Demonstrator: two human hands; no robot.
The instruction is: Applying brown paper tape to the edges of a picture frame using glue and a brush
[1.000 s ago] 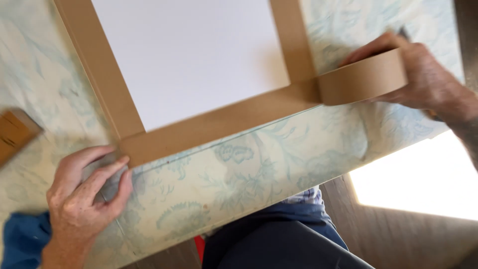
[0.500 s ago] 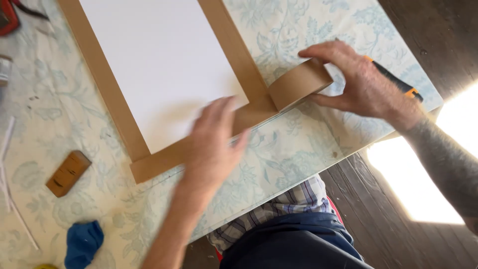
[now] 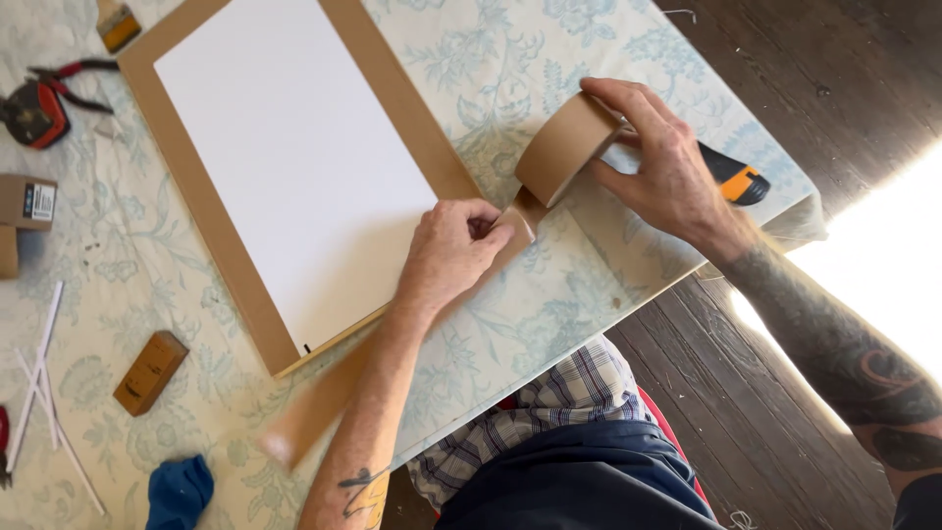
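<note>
A white sheet [image 3: 294, 167] lies on the flowered tablecloth [image 3: 549, 59], with brown tape strips along its left, top and right edges. My right hand [image 3: 662, 167] grips a roll of brown tape [image 3: 564, 147] standing on edge by the sheet's near right corner. My left hand [image 3: 451, 255] pinches the tape strip [image 3: 518, 221] just where it leaves the roll. The long strip [image 3: 324, 402] runs from there toward the lower left, blurred and lifted off the sheet's near edge. An orange and black knife [image 3: 738, 182] pokes out from under my right hand.
Red-handled pliers [image 3: 39, 103], a small cardboard box [image 3: 27, 201], a wooden block [image 3: 149, 371], white sticks [image 3: 39, 393] and a blue cloth [image 3: 179, 491] lie on the left. The table edge [image 3: 687, 270] runs close by the roll, with dark floorboards [image 3: 785, 412] beyond.
My left hand left the sheet's lower left corner and moved right to pinch the tape beside the roll. The near strip has come up off the sheet. The roll has tipped onto its edge.
</note>
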